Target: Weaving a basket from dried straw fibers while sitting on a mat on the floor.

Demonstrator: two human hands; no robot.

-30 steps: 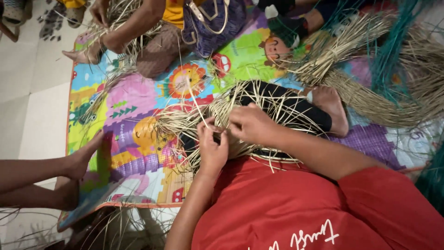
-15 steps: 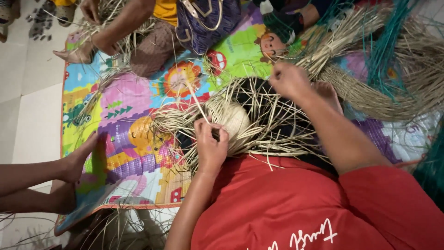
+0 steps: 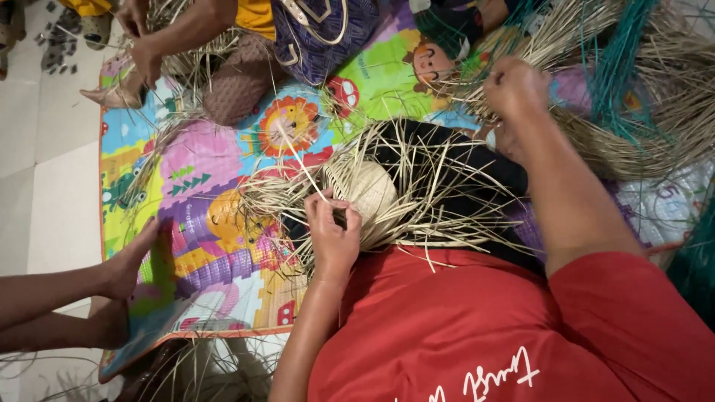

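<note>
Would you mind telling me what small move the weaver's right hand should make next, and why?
Probably draw one straw from the loose pile and carry it back to the woven piece. The right hand is closed at the pile's edge, away from the work, while the left hand pins the woven centre on the lap, its loose ends splayed outward.

Woven piece (image 3: pixel 372 195) left of straw pile (image 3: pixel 655 97)

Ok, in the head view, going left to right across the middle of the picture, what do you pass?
Pale floor tiles → another person's bare foot on the mat edge → colourful play mat → left hand pinching straw strands → round woven straw piece → right hand reaching into the loose straw bundle.
</note>
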